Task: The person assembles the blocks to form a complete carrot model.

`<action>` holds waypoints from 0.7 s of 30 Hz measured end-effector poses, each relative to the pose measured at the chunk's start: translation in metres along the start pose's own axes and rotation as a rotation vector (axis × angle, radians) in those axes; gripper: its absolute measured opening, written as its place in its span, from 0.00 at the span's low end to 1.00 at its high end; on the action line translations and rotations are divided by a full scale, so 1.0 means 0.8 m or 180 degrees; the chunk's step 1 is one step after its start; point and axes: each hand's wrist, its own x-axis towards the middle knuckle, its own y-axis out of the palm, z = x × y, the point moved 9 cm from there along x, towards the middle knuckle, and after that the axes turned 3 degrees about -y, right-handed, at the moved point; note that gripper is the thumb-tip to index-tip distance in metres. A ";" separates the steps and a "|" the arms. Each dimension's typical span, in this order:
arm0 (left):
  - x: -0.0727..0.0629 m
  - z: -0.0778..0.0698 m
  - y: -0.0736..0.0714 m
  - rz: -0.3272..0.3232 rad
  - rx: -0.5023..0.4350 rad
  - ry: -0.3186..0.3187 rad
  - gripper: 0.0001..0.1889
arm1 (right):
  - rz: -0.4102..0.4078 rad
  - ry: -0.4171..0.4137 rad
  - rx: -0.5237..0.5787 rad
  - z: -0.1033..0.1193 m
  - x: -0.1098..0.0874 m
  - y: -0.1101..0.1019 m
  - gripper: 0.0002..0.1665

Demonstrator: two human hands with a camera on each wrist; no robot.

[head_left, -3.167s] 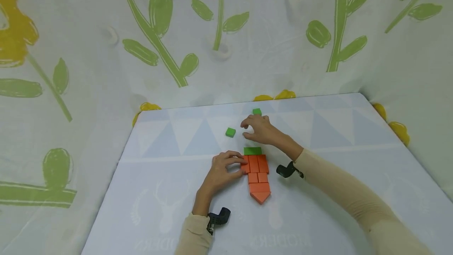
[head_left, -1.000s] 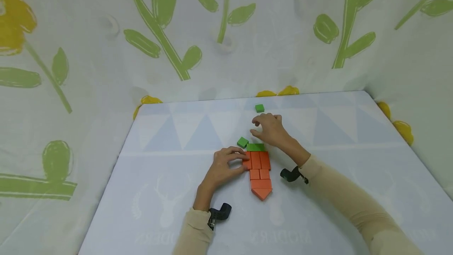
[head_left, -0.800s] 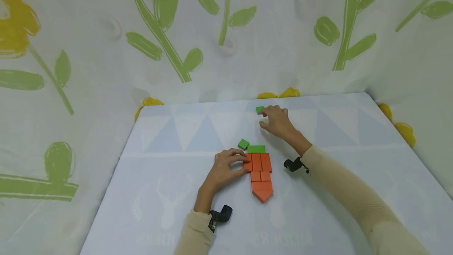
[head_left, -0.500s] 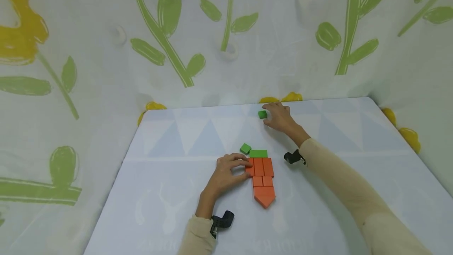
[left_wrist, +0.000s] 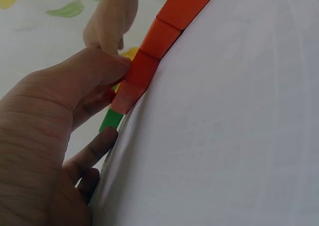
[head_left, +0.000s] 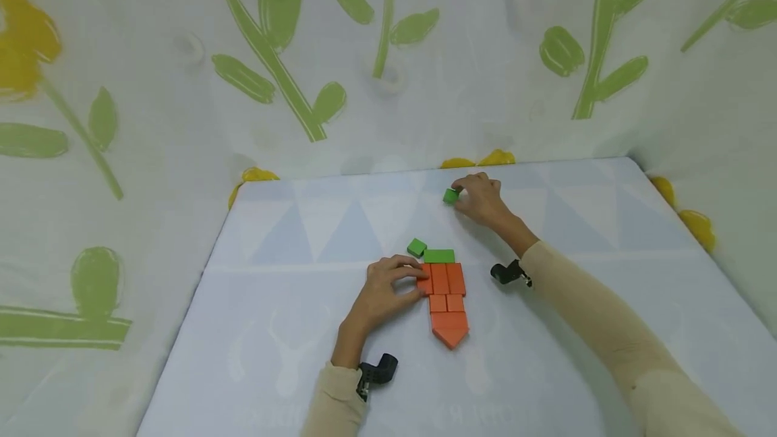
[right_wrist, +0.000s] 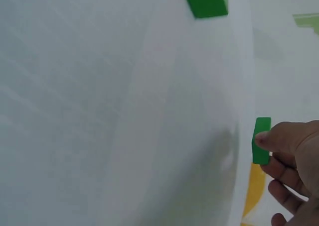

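Observation:
Several orange wooden blocks lie side by side on the table, tapering to a triangular block at the near end. Across their far end sits a flat green block. My left hand holds the leftmost orange block between thumb and fingers. Farther back, my right hand pinches a small green block by thumb and index finger, also plain in the right wrist view. Another small green block rests at an angle beside the flat green one's left end.
The white and pale blue patterned table ends at a back edge just beyond my right hand. Behind it hangs a flower-printed curtain. Black wrist cameras sit on both wrists.
My right hand left the small green block beside the flat green one, reached back to the farther small green block and now pinches it, turning it slightly. The left hand stays put.

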 end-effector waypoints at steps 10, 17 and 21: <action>0.006 0.006 -0.006 0.0083 0.0076 -0.0089 0.12 | -0.0130 -0.0195 0.0030 0.034 -0.064 -0.022 0.21; 0.004 0.012 -0.003 0.0061 0.0064 -0.0054 0.12 | -0.0169 -0.0295 0.0025 0.047 -0.100 -0.006 0.19; 0.002 0.016 0.001 0.0086 0.0021 -0.0066 0.12 | -0.0185 -0.0360 -0.0004 0.050 -0.113 0.003 0.18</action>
